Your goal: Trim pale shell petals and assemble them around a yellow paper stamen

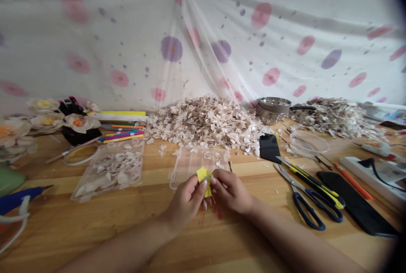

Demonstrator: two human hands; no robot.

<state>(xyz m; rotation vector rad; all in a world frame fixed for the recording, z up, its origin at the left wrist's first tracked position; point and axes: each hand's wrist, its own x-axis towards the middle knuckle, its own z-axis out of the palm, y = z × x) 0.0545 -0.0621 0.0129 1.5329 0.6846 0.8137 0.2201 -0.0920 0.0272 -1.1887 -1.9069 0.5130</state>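
Observation:
My left hand (187, 200) and my right hand (231, 191) meet over the wooden table (95, 226), near its front middle. Both pinch one small yellow piece (203, 176), folded paper or tape, between their fingertips. A thin reddish stick (218, 210) shows under my hands; which hand holds it I cannot tell. Just behind my hands lies a clear plastic compartment box (193, 164). A large heap of pale dried husk scraps (206, 123) is piled farther back.
A clear tray of pale petals (109, 170) lies left, coloured pens (122, 134) and handmade flowers (47, 121) behind it. Blue scissors (304, 205), yellow-handled pliers (312, 182), two phones (355, 207), a steel pot (272, 110) and a power strip (374, 180) lie right. A glue gun (15, 199) is far left.

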